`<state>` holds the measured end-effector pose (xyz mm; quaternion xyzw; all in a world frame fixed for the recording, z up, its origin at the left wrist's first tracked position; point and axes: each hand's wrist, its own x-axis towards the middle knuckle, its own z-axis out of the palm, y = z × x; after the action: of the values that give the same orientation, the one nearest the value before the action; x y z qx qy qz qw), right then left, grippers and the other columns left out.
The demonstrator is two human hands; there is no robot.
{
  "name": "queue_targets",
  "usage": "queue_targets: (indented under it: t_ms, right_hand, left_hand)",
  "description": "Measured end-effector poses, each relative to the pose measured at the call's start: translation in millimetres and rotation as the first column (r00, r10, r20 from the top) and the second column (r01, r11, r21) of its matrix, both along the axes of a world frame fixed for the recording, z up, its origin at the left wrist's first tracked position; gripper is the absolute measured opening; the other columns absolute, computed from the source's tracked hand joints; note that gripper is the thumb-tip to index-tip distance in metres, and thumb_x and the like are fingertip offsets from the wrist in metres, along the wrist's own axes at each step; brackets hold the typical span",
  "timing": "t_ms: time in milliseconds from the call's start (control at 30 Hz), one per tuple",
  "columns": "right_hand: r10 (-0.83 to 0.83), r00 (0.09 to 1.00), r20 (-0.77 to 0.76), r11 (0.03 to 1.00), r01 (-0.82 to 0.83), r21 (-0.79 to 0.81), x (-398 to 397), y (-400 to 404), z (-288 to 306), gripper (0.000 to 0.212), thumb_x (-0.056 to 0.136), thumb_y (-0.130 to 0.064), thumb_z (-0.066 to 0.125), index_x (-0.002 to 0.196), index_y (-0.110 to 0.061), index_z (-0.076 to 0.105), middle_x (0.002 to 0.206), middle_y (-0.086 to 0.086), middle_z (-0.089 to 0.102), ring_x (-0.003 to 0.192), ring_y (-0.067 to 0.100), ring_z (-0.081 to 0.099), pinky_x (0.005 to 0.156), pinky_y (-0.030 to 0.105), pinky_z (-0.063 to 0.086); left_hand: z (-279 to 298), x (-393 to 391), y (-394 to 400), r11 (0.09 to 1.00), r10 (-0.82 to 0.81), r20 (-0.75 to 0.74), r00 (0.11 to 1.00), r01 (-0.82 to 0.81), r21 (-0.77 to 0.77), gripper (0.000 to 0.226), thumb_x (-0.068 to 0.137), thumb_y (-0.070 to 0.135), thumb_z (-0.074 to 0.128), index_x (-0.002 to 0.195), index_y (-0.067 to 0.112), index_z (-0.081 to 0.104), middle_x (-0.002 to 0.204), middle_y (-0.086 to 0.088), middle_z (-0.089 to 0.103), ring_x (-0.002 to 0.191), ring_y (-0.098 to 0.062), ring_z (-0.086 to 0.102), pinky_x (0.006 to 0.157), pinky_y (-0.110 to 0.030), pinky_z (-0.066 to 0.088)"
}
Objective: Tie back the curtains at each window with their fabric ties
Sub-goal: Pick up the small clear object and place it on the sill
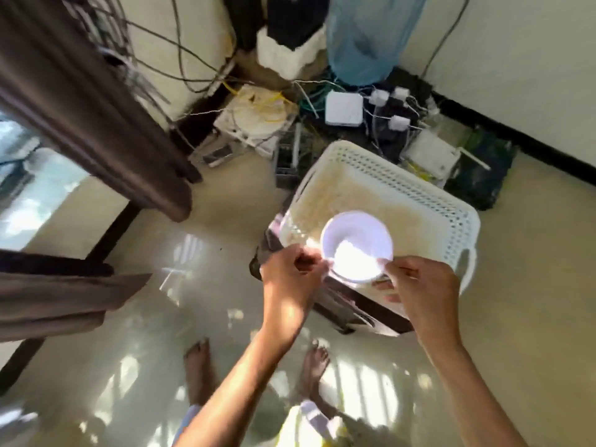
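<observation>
A round white bowl-like dish [356, 245] hangs over the near end of a white plastic basket [429, 195]. My left hand [290, 272] pinches its left rim and my right hand [422, 285] pinches its right rim. Sun glare washes out the inside of the dish. A dark brown curtain [87, 104] hangs at the upper left beside a bright window [29, 175]. A second fold of brown curtain [58, 301] reaches in from the left edge. No fabric tie shows in this view.
The basket sits on a low dark stand [361, 314]. Behind it lie tangled cables, white routers [343, 108] and adapters along the cream wall, plus a blue plastic bag [364, 37]. My bare feet [254, 372] stand on the pale sunlit floor.
</observation>
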<state>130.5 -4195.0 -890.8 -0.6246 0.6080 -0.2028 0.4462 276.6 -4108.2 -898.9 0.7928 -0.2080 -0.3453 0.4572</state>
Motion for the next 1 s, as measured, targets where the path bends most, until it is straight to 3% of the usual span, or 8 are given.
queue_targets:
  t_ms: [100, 200, 267, 400, 500, 667, 833, 1000]
  right_hand:
    - [-0.115, 0.993, 0.026, 0.993, 0.114, 0.033, -34.0, -12.1, -16.7, 0.027, 0.081, -0.012, 0.074, 0.059, -0.026, 0.066, 0.053, -0.005, 0.068, 0.048, 0.017, 0.068, 0.05, 0.043, 0.057]
    - [-0.171, 0.985, 0.024, 0.983, 0.17, 0.064, -53.2, -23.7, -36.0, 0.026, 0.083, -0.011, 0.071, 0.06, -0.023, 0.067, 0.052, 0.001, 0.068, 0.05, 0.022, 0.069, 0.055, 0.042, 0.057]
    - [-0.195, 0.981, 0.019, 0.977, 0.193, 0.095, -55.7, -30.8, -47.7, 0.018, 0.085, -0.01, 0.069, 0.068, -0.015, 0.07, 0.054, 0.006, 0.068, 0.051, 0.023, 0.069, 0.055, 0.042, 0.058]
    - [-0.208, 0.978, 0.0, 0.967, 0.206, 0.151, -46.5, -44.8, -67.1, 0.023, 0.088, -0.006, 0.065, 0.065, -0.012, 0.064, 0.059, 0.016, 0.068, 0.054, 0.031, 0.068, 0.059, 0.048, 0.059]
    - [-0.195, 0.979, -0.056, 0.967, 0.201, 0.159, -40.3, -52.8, -78.3, 0.026, 0.089, -0.007, 0.063, 0.063, -0.009, 0.063, 0.059, 0.017, 0.068, 0.054, 0.032, 0.068, 0.062, 0.049, 0.058]
    - [-0.189, 0.976, -0.105, 0.966, 0.204, 0.161, -37.8, -59.4, -89.1, 0.025, 0.089, -0.007, 0.062, 0.064, -0.007, 0.064, 0.058, 0.015, 0.067, 0.052, 0.029, 0.067, 0.06, 0.044, 0.059]
    - [-0.174, 0.973, -0.151, 0.97, 0.196, 0.143, -42.4, -58.7, -92.9, 0.02, 0.09, -0.007, 0.061, 0.072, 0.001, 0.068, 0.058, 0.012, 0.068, 0.049, 0.021, 0.067, 0.055, 0.034, 0.059]
    - [-0.16, 0.97, -0.183, 0.973, 0.186, 0.138, -51.8, -51.9, -92.2, 0.024, 0.092, -0.012, 0.06, 0.077, 0.005, 0.07, 0.061, 0.014, 0.069, 0.053, 0.024, 0.068, 0.062, 0.041, 0.06]
  left_hand:
    - [-13.9, -28.0, -32.3, 0.996, -0.085, 0.013, 0.996, 0.084, 0.042, 0.012, 0.071, 0.006, 0.077, 0.067, -0.002, 0.067, 0.064, -0.014, 0.066, 0.058, -0.011, 0.052, 0.058, -0.028, 0.042]
    - [-28.3, -49.4, -61.1, 0.994, -0.07, -0.11, 0.991, 0.079, 0.077, 0.012, 0.072, -0.001, 0.074, 0.067, 0.004, 0.064, 0.061, -0.005, 0.061, 0.058, -0.014, 0.054, 0.06, -0.023, 0.045]
    - [-40.4, -56.9, -74.0, 0.989, -0.091, -0.12, 0.989, 0.104, 0.108, 0.024, 0.072, -0.001, 0.072, 0.059, 0.015, 0.06, 0.056, 0.0, 0.059, 0.054, -0.013, 0.053, 0.056, -0.023, 0.046]
    - [-61.4, -61.1, -89.1, 0.982, -0.078, -0.041, 0.996, 0.084, 0.169, 0.016, 0.069, -0.003, 0.068, 0.056, 0.001, 0.06, 0.059, -0.022, 0.063, 0.048, -0.017, 0.047, 0.047, -0.023, 0.036]
    - [-71.7, -64.1, -96.0, 0.981, -0.045, 0.012, 0.999, 0.042, 0.192, 0.004, 0.069, -0.002, 0.069, 0.066, -0.004, 0.067, 0.057, -0.012, 0.062, 0.052, -0.019, 0.052, 0.043, -0.022, 0.042]
    - [-77.3, -66.9, -102.2, 0.974, -0.001, -0.01, 1.0, 0.003, 0.225, 0.008, 0.071, 0.0, 0.071, 0.067, 0.005, 0.066, 0.055, 0.0, 0.056, 0.052, -0.013, 0.05, 0.043, -0.012, 0.037]
    - [-80.1, -72.3, -102.0, 0.975, 0.008, -0.014, 1.0, -0.004, 0.223, 0.011, 0.071, 0.0, 0.07, 0.064, 0.007, 0.064, 0.056, -0.003, 0.059, 0.053, -0.017, 0.053, 0.043, -0.017, 0.042]
    - [-79.7, -77.4, -99.8, 0.975, -0.002, -0.052, 0.999, 0.014, 0.22, 0.004, 0.071, 0.002, 0.072, 0.07, 0.002, 0.068, 0.061, -0.006, 0.064, 0.057, -0.02, 0.059, 0.053, -0.027, 0.052]
